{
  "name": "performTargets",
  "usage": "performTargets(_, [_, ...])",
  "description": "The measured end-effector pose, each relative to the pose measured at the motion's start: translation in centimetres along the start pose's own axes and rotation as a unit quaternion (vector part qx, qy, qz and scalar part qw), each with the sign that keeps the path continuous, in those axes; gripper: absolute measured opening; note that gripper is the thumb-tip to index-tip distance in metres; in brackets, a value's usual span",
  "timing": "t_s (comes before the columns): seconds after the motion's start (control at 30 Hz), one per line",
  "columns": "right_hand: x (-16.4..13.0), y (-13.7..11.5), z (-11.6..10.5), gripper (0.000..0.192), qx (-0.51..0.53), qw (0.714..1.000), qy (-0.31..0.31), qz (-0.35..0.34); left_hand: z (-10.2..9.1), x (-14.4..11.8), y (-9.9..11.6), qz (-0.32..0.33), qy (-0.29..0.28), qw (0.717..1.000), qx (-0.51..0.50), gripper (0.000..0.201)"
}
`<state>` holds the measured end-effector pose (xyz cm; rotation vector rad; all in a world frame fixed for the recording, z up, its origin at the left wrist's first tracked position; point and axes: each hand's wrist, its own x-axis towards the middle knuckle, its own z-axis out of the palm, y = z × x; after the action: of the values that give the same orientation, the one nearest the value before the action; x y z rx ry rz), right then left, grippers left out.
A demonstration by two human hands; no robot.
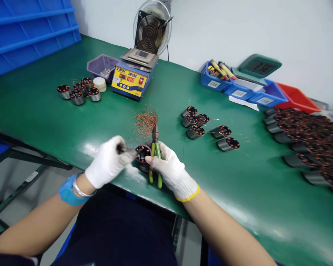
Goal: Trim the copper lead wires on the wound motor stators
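Fingers of both gloved hands clamp one stator; right hand also grips one cutter.

One head-worn view, looking forward and down over a green workbench.

The camera sits above the person's lap and faces the far white wall, tilted down so both forearms run up from the bottom edge. The left hand and right hand sit close, just below centre, near the front edge of the green bench top. Farther back, the soldering station and blue parts bins stand against the wall. The bench runs slanted across the frame, its right end nearer the lens. There is no second view to share any part of the scene.
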<state>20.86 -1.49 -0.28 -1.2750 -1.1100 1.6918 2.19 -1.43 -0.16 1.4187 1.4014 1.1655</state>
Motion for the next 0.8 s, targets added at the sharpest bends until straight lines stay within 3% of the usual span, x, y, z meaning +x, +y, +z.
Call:
performTargets(0.07, [0.0, 0.0, 0.1, 0.047, -0.001, 1.0, -0.007, 0.003, 1.0, -0.1, 0.2, -0.002, -0.043, 0.997, 0.056, 0.032])
performTargets(0.1, [-0.1, 0.1, 0.1, 0.047, 0.001, 1.0, -0.01, 0.002, 1.4, -0.1, 0.4, 0.001, -0.035, 0.998, 0.054, 0.034])
performTargets(0.17, [-0.1, 0.3, 0.1, 0.048, 0.011, 1.0, -0.01, -0.005, 1.6, 0.1, 0.5, 0.013, 0.047, 0.999, -0.021, 0.037])
performTargets(0.23, [-0.1, 0.6, 0.0, 0.047, 0.017, 1.0, -0.004, -0.016, 1.0, 0.5, 0.5, 0.036, 0.175, 0.977, -0.113, 0.04])
performTargets(0.27, [-0.2, 0.7, 0.0, 0.047, 0.019, 1.0, -0.003, -0.02, 0.5, 0.6, 0.4, 0.047, 0.218, 0.966, -0.133, 0.041])
performTargets(0.3, [-0.2, 0.8, 0.0, 0.046, 0.021, 1.0, -0.004, -0.021, 0.0, 0.7, 0.3, 0.054, 0.227, 0.963, -0.132, 0.043])
performTargets(0.37, [-0.2, 0.8, 0.1, 0.045, 0.023, 0.999, 0.0, -0.024, -0.6, 0.6, 0.1, 0.048, 0.17, 0.98, -0.097, 0.045])
performTargets(0.47, [-0.2, 0.6, 0.4, 0.045, 0.024, 0.999, 0.012, -0.032, 0.0, 0.0, 0.0, 0.008, 0.031, 0.999, 0.002, 0.042])
performTargets(0.57, [-0.2, 0.5, 0.8, 0.046, 0.024, 0.999, 0.013, -0.035, 1.7, -0.4, 0.5, -0.03, -0.016, 0.998, 0.052, 0.039])
performTargets(0.63, [-0.4, 0.4, 1.0, 0.044, 0.017, 0.999, 0.003, -0.034, 2.5, -0.5, 0.9, -0.055, -0.042, 0.997, 0.015, 0.038])
performTargets(0.73, [-1.3, 0.3, 0.9, 0.041, -0.068, 0.997, -0.011, -0.022, 2.2, -0.4, 1.2, -0.083, -0.077, 0.993, -0.032, 0.029])
performTargets(0.8, [-2.2, 0.3, 0.5, 0.043, -0.175, 0.982, 0.023, -0.062, 1.1, -0.1, 1.2, -0.099, -0.127, 0.987, -0.01, 0.026])
